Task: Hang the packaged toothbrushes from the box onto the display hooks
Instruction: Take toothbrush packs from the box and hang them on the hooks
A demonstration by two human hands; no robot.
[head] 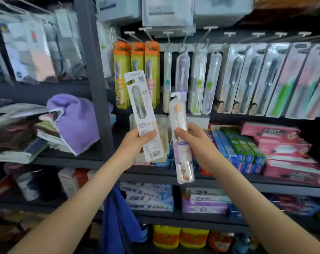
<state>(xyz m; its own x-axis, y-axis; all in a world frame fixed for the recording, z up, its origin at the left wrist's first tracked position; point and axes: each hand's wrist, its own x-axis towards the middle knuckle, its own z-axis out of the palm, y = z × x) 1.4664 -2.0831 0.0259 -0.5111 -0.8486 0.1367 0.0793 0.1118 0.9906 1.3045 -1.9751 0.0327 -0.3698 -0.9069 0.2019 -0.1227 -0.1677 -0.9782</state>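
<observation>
My left hand (137, 142) grips a flat white carded toothbrush pack (142, 110) near its lower end, its back with a barcode facing me and its hang hole at the top. My right hand (194, 142) holds a clear tube toothbrush pack (180, 125) with an orange brush head, upright, by its middle. Both packs are raised in front of the display hooks (168, 35), which carry orange-and-green packs (137, 70), clear tube packs (183, 74) and larger carded packs (256, 79). The box is not in view.
A dark shelf upright (95, 79) stands left of the hooks. Folded towels, one purple (76, 121), lie on the left shelf. Toothpaste boxes (247, 147) fill the shelves below the hooks. A blue cloth (117, 217) hangs low in the middle.
</observation>
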